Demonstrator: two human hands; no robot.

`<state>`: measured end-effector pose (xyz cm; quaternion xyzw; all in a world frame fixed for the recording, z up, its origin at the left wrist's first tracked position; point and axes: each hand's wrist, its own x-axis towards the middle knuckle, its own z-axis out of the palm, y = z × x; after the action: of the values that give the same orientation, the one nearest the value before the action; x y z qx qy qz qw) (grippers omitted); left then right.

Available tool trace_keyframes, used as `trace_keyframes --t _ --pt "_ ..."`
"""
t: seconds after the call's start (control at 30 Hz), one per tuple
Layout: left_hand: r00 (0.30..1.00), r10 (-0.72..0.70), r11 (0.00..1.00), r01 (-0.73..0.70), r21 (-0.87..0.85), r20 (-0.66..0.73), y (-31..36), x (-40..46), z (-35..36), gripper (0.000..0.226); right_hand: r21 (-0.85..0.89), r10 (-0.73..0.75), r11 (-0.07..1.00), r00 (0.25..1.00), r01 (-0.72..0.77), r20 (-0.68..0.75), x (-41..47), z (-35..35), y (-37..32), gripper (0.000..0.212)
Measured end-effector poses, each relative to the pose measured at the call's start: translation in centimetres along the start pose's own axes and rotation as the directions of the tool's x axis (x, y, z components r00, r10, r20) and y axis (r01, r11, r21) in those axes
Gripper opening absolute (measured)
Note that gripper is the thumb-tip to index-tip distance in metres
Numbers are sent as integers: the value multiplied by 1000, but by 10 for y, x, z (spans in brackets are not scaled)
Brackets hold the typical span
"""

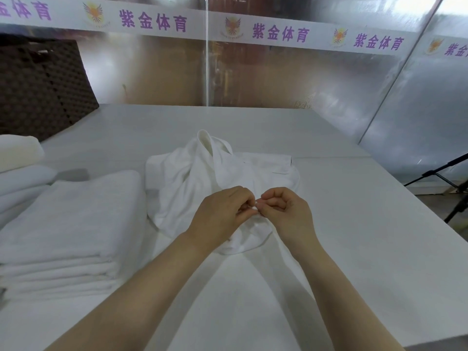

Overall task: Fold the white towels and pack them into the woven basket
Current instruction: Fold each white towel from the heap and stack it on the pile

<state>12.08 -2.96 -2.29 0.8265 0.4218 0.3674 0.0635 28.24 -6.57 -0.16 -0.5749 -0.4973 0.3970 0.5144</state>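
Crumpled towel (217,178) at worktop (342,224) centre. Left hand (222,214) and right hand (286,211) pinching 1 edge together, likely locating corners. Woven basket (43,87) far left.

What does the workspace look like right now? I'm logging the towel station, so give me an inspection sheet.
Surface: white table, covered in cloth.
Job's things: crumpled towel at centre; folded stack on the left; woven basket at far left.
Clutter: nothing seen.
Grips: left hand and right hand both pinch the towel's edge.
Cables: nothing seen.
Surroundings: banner with purple lettering; tripod at right.
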Motion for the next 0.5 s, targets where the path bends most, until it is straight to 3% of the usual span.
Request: trace_keyframes --t 0.23,0.37,0.5 --pt "987 -120 993 121 2 104 2 -2 -2 26 -16 -12 1000 999 13 42 0 -2 1 13" --pt "966 -219 974 224 -25 135 2 -8 -2 19 -47 9 999 995 -4 102 1 -1 3 13" --pt "922 -363 910 382 -162 137 -4 -18 -2 9 -144 6 989 987 17 160 35 -9 -7 10"
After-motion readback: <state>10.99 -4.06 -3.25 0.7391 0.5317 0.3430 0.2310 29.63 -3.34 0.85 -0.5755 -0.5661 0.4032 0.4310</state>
